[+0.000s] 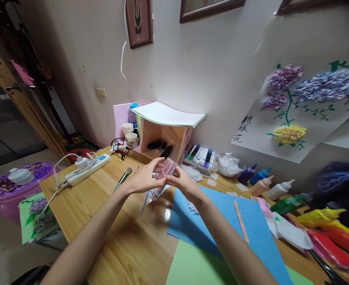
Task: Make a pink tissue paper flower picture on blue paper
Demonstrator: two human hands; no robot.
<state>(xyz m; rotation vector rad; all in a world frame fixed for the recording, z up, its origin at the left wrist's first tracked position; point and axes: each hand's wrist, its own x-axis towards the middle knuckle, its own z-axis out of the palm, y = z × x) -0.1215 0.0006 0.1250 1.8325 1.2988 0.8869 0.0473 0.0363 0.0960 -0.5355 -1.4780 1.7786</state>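
Above the wooden tabletop (126, 233), both my hands hold a small flat pink case (167, 168) with pale lines across it, tilted on edge. My left hand (143, 176) grips it from the left, thumb along its near side. From the right, my right hand (184, 181) closes its fingers on the lower right part. Its contents, if any, cannot be made out. Just below lie a white item with dark marks (159, 193) and a thin blue stick (144, 204). A makeup-style brush (123, 178) rests left of my left hand.
Blue sheets (210, 229) overlap a green sheet (189, 261) on the right, with a wooden stick (241, 221) on top. Behind stand a box shelf (189, 136) and a marker rack (200, 157). Paint bottles (260, 185) line the right; a power strip (88, 170) lies left.
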